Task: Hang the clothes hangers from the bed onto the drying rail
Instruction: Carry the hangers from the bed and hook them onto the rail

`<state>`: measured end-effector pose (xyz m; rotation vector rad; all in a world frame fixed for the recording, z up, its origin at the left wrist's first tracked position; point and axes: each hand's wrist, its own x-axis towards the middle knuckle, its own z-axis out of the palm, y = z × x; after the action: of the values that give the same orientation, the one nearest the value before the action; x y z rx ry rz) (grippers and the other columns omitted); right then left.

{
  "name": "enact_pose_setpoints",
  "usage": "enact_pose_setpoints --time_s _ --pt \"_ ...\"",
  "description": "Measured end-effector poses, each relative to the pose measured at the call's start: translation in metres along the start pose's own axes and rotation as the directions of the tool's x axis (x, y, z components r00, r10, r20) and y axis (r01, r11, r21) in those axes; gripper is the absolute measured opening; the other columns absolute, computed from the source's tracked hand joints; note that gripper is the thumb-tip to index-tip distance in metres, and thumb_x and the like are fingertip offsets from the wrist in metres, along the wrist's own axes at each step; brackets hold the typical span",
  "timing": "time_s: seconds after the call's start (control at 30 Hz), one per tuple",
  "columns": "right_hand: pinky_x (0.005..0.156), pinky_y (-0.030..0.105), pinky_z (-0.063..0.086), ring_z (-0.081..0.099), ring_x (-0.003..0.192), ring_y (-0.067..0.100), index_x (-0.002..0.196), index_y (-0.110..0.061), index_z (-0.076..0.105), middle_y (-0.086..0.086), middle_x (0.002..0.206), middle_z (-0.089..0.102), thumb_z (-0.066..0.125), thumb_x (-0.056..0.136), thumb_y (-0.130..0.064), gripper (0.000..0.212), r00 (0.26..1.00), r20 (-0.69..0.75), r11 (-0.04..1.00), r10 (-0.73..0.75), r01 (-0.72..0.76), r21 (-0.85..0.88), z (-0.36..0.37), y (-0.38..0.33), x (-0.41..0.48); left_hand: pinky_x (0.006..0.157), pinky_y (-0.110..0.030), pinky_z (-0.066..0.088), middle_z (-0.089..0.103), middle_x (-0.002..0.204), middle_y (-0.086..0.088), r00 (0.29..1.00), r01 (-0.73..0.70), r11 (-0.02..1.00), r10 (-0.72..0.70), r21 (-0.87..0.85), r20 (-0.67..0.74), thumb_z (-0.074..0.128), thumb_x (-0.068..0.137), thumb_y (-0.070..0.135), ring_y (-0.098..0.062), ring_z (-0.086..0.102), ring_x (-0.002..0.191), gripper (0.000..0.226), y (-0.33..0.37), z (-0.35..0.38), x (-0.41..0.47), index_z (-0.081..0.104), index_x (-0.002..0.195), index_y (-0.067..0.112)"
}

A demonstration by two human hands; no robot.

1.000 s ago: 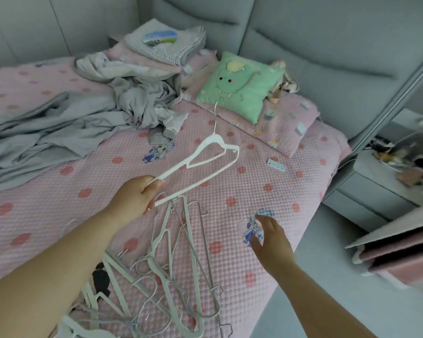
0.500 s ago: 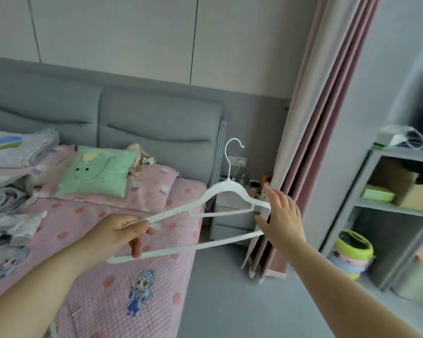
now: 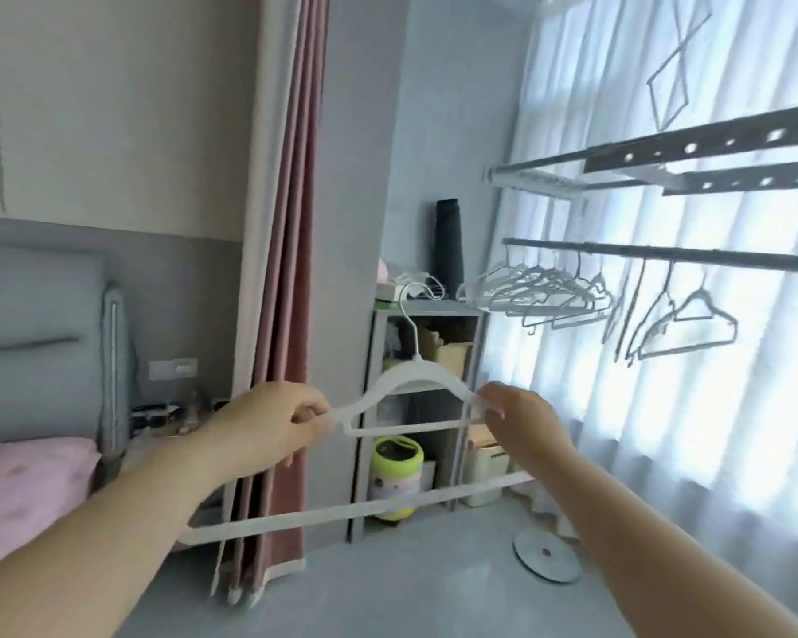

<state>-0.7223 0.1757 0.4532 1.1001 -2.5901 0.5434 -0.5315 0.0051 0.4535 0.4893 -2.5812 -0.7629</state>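
While both forearms reach in from the bottom edge of the frame, the left hand (image 3: 268, 425) and the right hand (image 3: 521, 421) hold one white hanger (image 3: 415, 375) between them at centre frame. The hands are apart, one at each end. The left hand pinches the left shoulder of the hanger with curled fingers, and the right hand pinches the right shoulder between thumb and fingertips. The hanger hangs level in the air with its metal hook pointing up, and its long lower bar slants across below the hands. It is well short of the drying rail (image 3: 664, 253).

At the lower left edge lies a corner of the pink bed (image 3: 28, 472), with a grey headboard (image 3: 33, 315) above it. A pink curtain (image 3: 291, 223) falls from the top of the frame to the grey floor (image 3: 388, 591) behind the left hand. A round disc (image 3: 547, 554) lies on the floor at lower right.

Behind the hanger stands a grey shelf unit (image 3: 427, 310), with a yellow-green container (image 3: 397, 472) at its foot.

At the right, the drying rail runs in front of a sheer white curtain (image 3: 664, 430). A cluster of hangers (image 3: 540, 292) hangs near its left end, and more hangers (image 3: 692, 329) hang farther right. Perforated bars (image 3: 710, 149) cross above.
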Motion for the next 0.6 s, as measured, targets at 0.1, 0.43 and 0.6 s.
enact_pose_setpoints --time_s 0.1,0.43,0.6 --pt "0.079 0.033 0.048 0.06 0.096 0.027 0.108 -0.015 0.057 0.008 0.107 0.064 0.035 0.094 -0.01 0.027 0.996 -0.067 0.997 0.059 -0.063 -0.053 -0.032 0.069 -0.015 0.053 -0.02 0.035 0.051 0.058 0.01 0.991 -0.118 0.991 0.113 0.059 0.078 0.053 0.09 0.032 -0.001 0.044 0.05 0.017 0.072 0.045 0.029 0.053 0.074 0.036" --pt "0.065 0.027 0.034 0.056 0.092 0.027 0.096 -0.014 0.059 0.006 0.098 0.063 0.038 0.09 -0.004 0.024 0.891 -0.227 0.91 0.393 -0.412 -0.04 -0.091 0.261 -0.056 0.046 -0.013 0.029 0.052 0.066 0.009 0.897 -0.382 0.924 0.369 0.006 0.243 0.046 0.093 0.032 0.001 0.044 0.05 0.023 0.228 0.165 0.115 0.062 0.098 0.016" --pt "0.081 0.027 0.038 0.051 0.112 0.02 0.112 -0.02 0.057 -0.001 0.117 0.06 0.039 0.089 0.0 0.036 0.875 -0.228 0.889 0.427 -0.453 -0.071 -0.093 0.316 -0.044 0.057 -0.021 0.038 0.052 0.071 0.011 0.864 -0.433 0.901 0.408 0.022 0.293 0.045 0.093 0.031 -0.01 0.051 0.066 0.021 0.264 0.213 0.172 0.062 0.088 0.019"
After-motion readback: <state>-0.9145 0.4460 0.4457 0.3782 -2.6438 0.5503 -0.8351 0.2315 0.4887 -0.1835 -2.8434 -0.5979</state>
